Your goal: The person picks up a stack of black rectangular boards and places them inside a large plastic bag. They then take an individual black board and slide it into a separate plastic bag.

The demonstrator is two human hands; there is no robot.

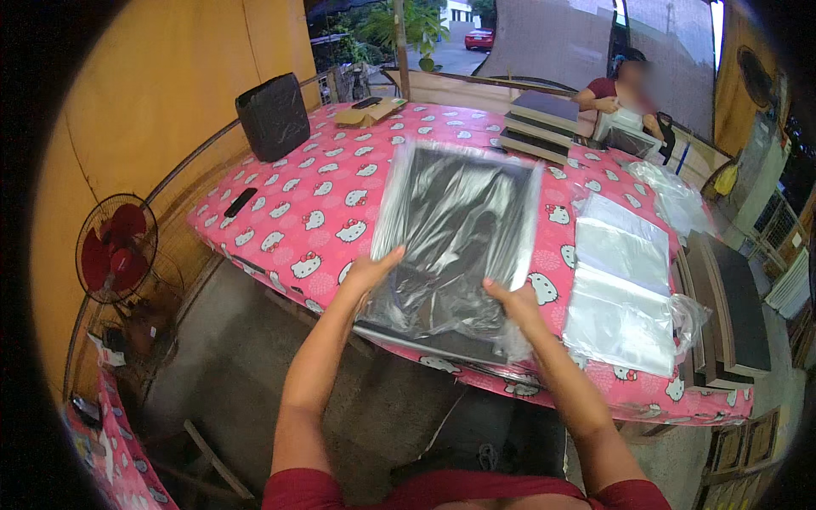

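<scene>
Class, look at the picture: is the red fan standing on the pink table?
No. The red fan stands off the pink table, by the yellow wall to its left.

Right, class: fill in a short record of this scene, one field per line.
Setting: pink patterned table
Left hand: on the near left edge of the dark flat panel in a clear plastic bag
Right hand: on its near right edge
Beside it: stack of clear bags
Far end: stacked dark panels, a seated person
</scene>
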